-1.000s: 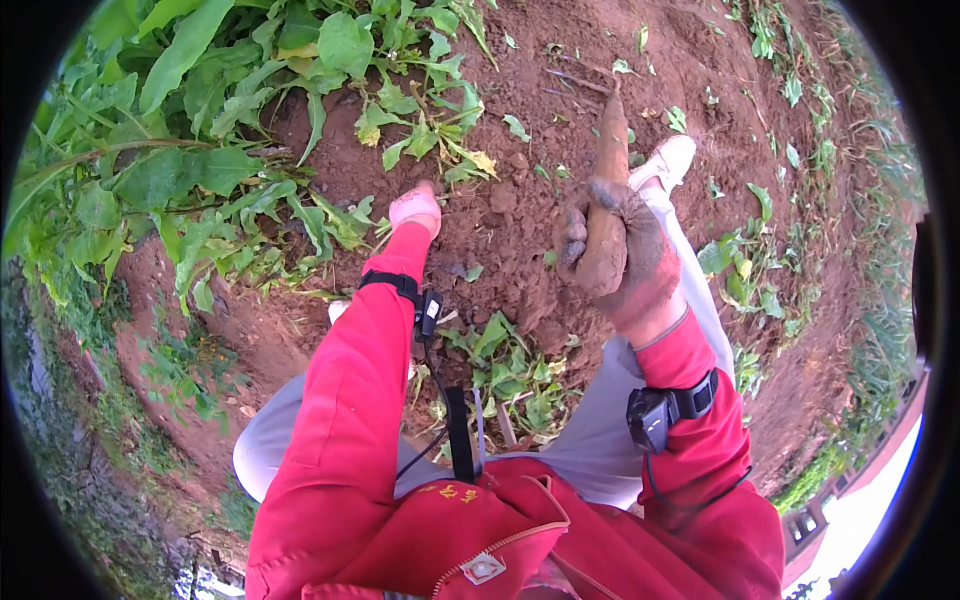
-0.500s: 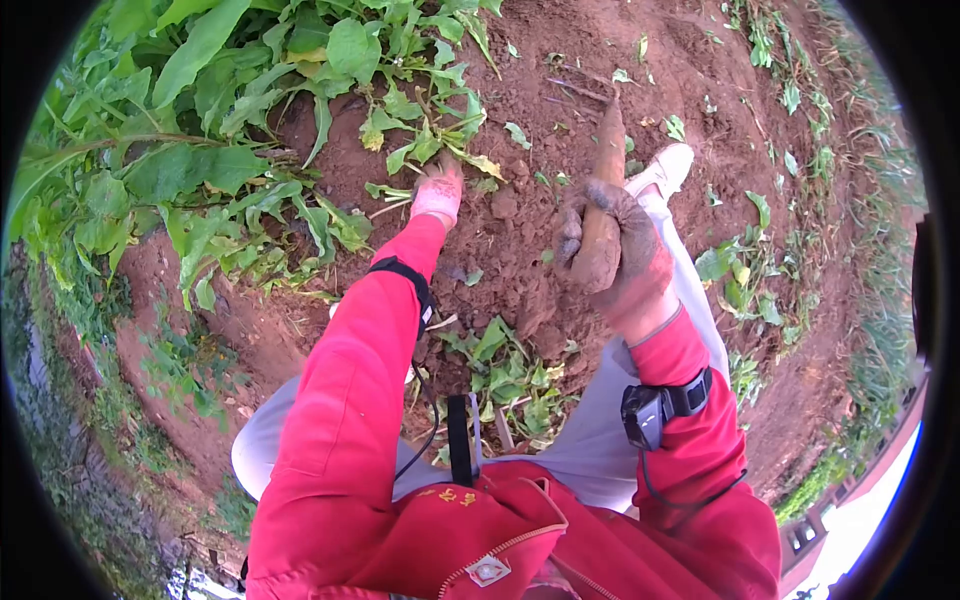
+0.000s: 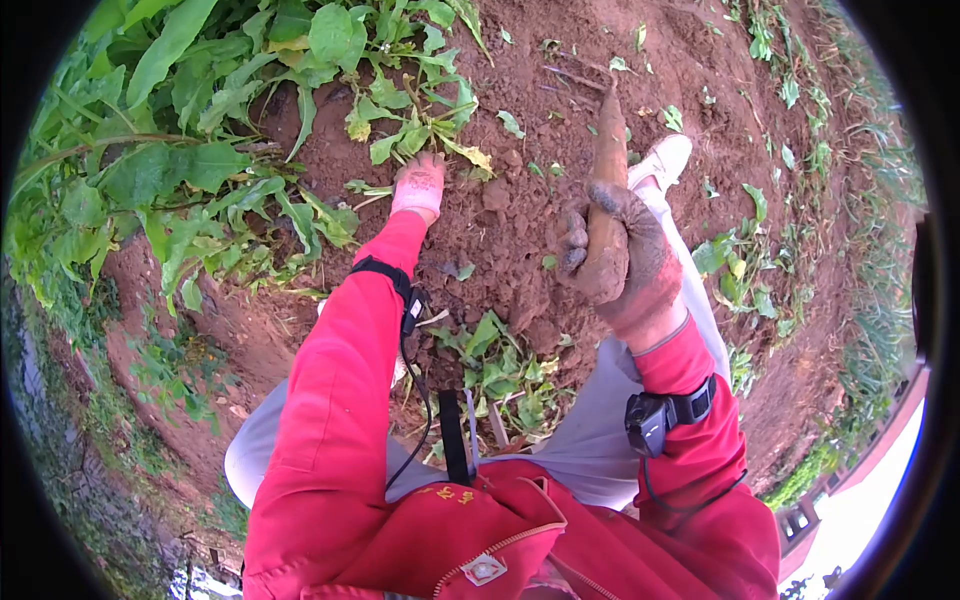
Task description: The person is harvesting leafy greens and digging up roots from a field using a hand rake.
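Note:
My right hand (image 3: 632, 255), in a muddy glove, is wrapped round the thick lower end of a long brown root-like thing (image 3: 609, 150). Its narrow end points away from me over the soil. My left hand (image 3: 420, 188), in a pinkish glove, rests at the soil just below a small leafy plant (image 3: 425, 128). The fingertips reach the plant's base, and whether they grip anything is hidden.
Dense green leafy plants (image 3: 170, 170) fill the upper left. Loose leaves (image 3: 495, 355) lie on the reddish soil (image 3: 500, 270) between my legs. A light shoe (image 3: 664, 162) stands beyond my right hand. Grass (image 3: 880, 240) runs down the right side.
My left hand has shifted slightly left and down in the view, and more of its back and fingers shows below the plant. My right hand still holds the root-like thing, a little lower.

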The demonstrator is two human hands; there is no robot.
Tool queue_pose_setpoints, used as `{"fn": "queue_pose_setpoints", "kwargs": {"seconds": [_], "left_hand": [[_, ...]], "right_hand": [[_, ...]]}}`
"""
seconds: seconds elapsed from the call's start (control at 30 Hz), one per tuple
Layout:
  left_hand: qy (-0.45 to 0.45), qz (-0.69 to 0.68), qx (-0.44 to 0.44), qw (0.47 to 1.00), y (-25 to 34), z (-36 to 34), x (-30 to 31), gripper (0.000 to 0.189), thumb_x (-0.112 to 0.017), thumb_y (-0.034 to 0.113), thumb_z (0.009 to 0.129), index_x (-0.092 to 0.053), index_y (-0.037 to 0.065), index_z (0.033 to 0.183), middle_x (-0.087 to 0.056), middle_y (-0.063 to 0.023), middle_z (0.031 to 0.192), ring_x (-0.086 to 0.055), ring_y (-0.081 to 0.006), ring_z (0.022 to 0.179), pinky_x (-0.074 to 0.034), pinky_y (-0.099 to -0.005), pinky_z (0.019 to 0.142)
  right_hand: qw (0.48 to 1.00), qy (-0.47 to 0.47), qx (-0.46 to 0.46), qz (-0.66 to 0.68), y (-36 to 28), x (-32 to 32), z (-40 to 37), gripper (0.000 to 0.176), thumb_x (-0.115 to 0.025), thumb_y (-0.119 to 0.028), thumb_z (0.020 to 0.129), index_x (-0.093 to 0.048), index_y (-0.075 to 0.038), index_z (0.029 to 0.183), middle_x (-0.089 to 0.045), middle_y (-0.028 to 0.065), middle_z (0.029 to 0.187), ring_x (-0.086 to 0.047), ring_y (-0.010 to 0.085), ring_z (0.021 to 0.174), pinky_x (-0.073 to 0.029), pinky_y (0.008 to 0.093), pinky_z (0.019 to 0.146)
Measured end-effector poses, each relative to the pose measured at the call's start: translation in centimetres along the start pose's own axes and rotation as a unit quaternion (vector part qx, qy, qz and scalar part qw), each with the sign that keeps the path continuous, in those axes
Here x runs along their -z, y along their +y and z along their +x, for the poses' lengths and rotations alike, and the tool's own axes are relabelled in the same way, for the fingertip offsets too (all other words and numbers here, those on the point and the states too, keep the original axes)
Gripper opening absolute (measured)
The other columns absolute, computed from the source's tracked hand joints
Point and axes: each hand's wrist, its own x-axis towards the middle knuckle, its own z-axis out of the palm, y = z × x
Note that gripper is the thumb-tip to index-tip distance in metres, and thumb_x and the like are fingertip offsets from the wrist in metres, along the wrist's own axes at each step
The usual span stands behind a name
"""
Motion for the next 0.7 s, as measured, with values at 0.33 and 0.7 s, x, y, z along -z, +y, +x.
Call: {"fn": "queue_pose_setpoints", "kwargs": {"seconds": [0.33, 0.7], "left_hand": [[-0.029, 0.053, 0.004, 0.998, -0.3, -0.3, 0.6, 0.047, -0.050, 0.011, 0.079, -0.042, 0.012, 0.125, -0.056, -0.0089, 0.094, -0.060, -0.0211, 0.082, -0.048, -0.0371, 0.063], [-0.078, 0.000, 0.084, 0.993, 1.2, 1.4, -0.3, 0.045, -0.045, 0.011, 0.083, -0.038, 0.007, 0.128, -0.061, -0.0152, 0.097, -0.062, -0.0285, 0.085, -0.051, -0.0430, 0.064]], "right_hand": [[1.000, 0.013, -0.003, -0.016, 0.6, -0.7, 0.2, 0.021, -0.057, -0.023, 0.081, -0.050, -0.006, 0.090, -0.054, 0.0075, 0.070, -0.056, 0.0220, 0.061, -0.048, 0.0369, 0.057], [1.000, -0.001, 0.002, -0.021, 0.2, -0.6, 0.3, 0.022, -0.058, -0.022, 0.082, -0.049, -0.004, 0.089, -0.053, 0.0084, 0.070, -0.055, 0.0221, 0.062, -0.048, 0.0358, 0.056]]}}
